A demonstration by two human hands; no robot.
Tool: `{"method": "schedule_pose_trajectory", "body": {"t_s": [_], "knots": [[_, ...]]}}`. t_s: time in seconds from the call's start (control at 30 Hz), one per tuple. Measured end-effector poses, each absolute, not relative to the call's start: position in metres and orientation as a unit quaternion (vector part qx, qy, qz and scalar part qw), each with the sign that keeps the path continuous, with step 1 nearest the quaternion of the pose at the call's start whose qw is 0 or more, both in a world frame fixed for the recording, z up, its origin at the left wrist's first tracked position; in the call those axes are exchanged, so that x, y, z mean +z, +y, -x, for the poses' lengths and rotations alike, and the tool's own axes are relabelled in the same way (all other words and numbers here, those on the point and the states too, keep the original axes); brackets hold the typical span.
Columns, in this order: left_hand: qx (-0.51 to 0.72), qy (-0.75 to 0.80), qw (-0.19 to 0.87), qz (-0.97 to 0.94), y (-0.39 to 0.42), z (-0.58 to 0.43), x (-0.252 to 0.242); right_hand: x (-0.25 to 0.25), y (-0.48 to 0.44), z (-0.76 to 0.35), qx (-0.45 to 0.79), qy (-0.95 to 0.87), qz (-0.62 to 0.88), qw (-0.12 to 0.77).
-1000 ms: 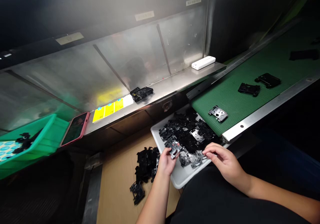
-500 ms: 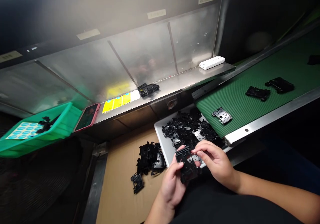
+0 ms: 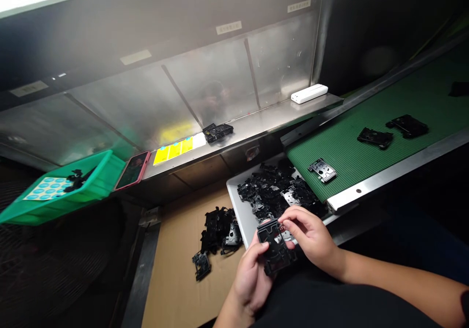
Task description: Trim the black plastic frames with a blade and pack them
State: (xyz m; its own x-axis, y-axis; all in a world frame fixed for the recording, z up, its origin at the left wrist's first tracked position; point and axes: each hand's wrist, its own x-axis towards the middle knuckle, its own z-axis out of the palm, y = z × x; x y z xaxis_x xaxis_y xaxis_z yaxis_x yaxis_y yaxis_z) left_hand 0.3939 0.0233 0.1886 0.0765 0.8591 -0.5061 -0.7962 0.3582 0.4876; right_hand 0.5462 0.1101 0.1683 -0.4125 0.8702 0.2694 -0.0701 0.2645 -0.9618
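Note:
My left hand (image 3: 251,274) grips a black plastic frame part (image 3: 275,247) from below, just over the near edge of a white tray (image 3: 240,211). My right hand (image 3: 311,235) pinches the top right of the same part with thumb and fingers. The tray holds a heap of several black and silver parts (image 3: 278,191). A second heap of black parts (image 3: 218,233) lies on the brown cardboard (image 3: 172,269) left of the tray.
A green conveyor belt (image 3: 366,157) carries three loose parts (image 3: 321,169) to the right. A steel shelf (image 3: 249,125) holds a black part, yellow labels, a white box (image 3: 309,92) and a red-cased phone (image 3: 132,170). A green bin (image 3: 62,191) stands at the left.
My left hand lifted a black frame part out of the tray and drew it toward me. My right hand left the heap and took hold of the same part.

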Motion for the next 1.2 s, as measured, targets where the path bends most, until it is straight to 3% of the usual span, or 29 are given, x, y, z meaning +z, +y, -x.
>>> {"method": "schedule_pose_trajectory", "body": {"t_s": [0.37, 0.57, 0.7, 0.87, 1.2], "knots": [[0.574, 0.4, 0.712, -0.059, 0.02, -0.392, 0.184, 0.166, 0.108, -0.547, 0.505, -0.687, 0.295, 0.431], [0.575, 0.45, 0.674, -0.115, 0.02, -0.39, 0.173, 0.161, 0.111, -0.548, 0.39, -0.784, 0.211, 0.434], [0.562, 0.485, 0.65, -0.163, 0.022, -0.389, 0.171, 0.156, 0.111, -0.548, 0.387, -0.796, 0.204, 0.419], [0.548, 0.534, 0.611, -0.203, 0.025, -0.385, 0.167, 0.157, 0.11, -0.551, 0.411, -0.754, 0.2, 0.472], [0.464, 0.797, 0.28, -0.268, 0.039, -0.224, 0.105, 0.147, 0.111, -0.56, 0.446, -0.719, 0.256, 0.468]]}}
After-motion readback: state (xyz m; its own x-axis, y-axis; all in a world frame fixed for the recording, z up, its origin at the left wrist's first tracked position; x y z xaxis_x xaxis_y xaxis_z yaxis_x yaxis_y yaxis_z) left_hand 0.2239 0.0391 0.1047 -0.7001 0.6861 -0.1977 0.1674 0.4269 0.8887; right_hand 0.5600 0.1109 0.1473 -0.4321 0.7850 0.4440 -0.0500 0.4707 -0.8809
